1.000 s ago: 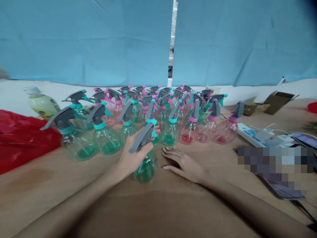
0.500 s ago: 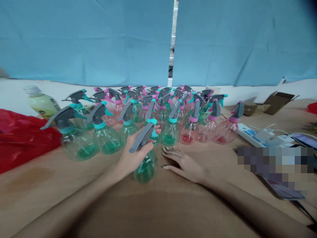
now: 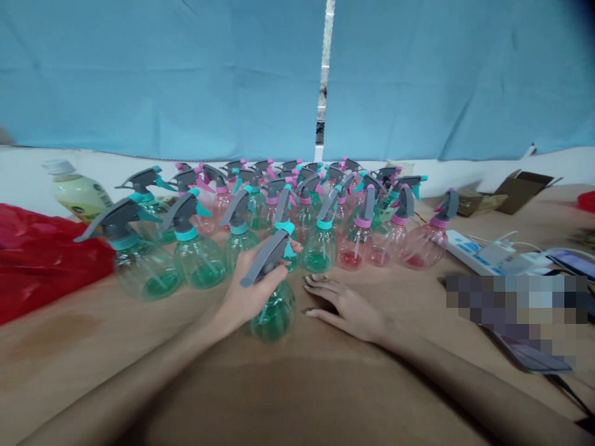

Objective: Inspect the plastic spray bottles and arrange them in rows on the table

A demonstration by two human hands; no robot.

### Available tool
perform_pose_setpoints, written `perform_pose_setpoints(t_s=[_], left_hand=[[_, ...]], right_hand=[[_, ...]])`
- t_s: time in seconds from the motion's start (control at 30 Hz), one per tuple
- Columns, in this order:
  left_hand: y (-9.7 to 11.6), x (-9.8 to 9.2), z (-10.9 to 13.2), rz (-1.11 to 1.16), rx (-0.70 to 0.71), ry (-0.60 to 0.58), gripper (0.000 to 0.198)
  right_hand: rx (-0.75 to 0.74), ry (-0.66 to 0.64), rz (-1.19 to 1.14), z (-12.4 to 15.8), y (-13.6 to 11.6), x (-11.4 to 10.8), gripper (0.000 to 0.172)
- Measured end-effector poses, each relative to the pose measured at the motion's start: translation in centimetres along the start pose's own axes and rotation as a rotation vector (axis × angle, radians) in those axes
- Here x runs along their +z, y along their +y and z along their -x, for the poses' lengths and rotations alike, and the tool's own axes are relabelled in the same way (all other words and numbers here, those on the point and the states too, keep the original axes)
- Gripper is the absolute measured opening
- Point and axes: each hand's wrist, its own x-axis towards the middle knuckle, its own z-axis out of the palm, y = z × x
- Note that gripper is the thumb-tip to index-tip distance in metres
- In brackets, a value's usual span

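Firmly, left hand (image 3: pixel 246 292) grips the spray bottle (image 3: pixel 275 317) (by its neck), beside the flat, open right hand (image 3: pixel 346 308).

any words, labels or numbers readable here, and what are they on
No text can be read.
Drink bottle: label with a dark mark, too blurred to read.
Power strip: blue marks, too small to read.
Green spray bottle in the left hand: no print shows.

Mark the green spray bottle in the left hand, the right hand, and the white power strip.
green spray bottle (image 3: pixel 275 317), head view, lower green body.
right hand (image 3: pixel 348 308), head view, back of the hand.
power strip (image 3: pixel 466 248), head view, white top face near its left end.
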Motion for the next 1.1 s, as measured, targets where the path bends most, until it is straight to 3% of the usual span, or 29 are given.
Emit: perform_pose_setpoints(t_s=[0.2,0.73,1.1], left_hand=[[-0.05,-0.04,0.05,-0.081,0.016,0.021,0.021],[0.11,-0.15,0.09,0.006,0.004,-0.002,0.012],[0.03,0.12,0.22,-0.06,-0.036,0.025,0.029]], right_hand=[[-0.003,-0.005,0.017,-0.01,-0.01,-0.02,0.054],[-0.003,-0.003,0.016,0.01,0.11,0.1,0.055],[0.0,-0.007,0.031,0.0,-0.03,0.01,0.055]])
